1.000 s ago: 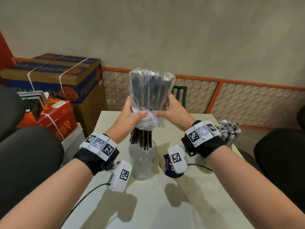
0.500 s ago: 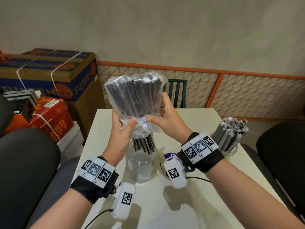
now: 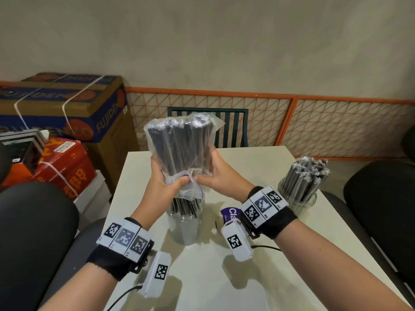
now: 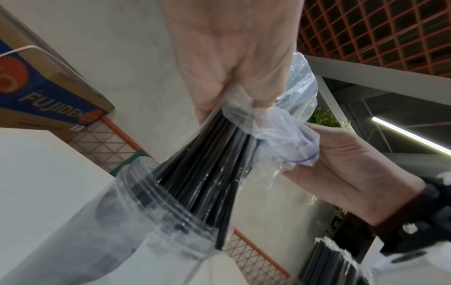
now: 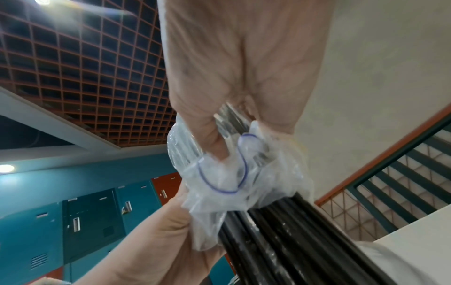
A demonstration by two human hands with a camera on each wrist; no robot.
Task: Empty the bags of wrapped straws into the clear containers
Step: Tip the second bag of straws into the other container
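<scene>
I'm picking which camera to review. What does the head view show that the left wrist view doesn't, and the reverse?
Only the head view: the bag's upturned closed end, and the purple-labelled item.

Only the left wrist view: straw tips passing through the jar's threaded mouth.

Both: the left hand and the right hand gripping the bag's gathered opening; the second, filled container.

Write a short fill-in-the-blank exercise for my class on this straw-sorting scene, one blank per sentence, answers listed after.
1. Both hands grip a clear plastic bag filled with ____ straws.
2. The straws' lower ends slide into the clear ____ standing on the table.
3. The left hand and right hand hold the bag with its open mouth pointing ____.
4. A second container, near the table's right edge, is already ____ of straws.

Answers: black; container; down; full
</scene>
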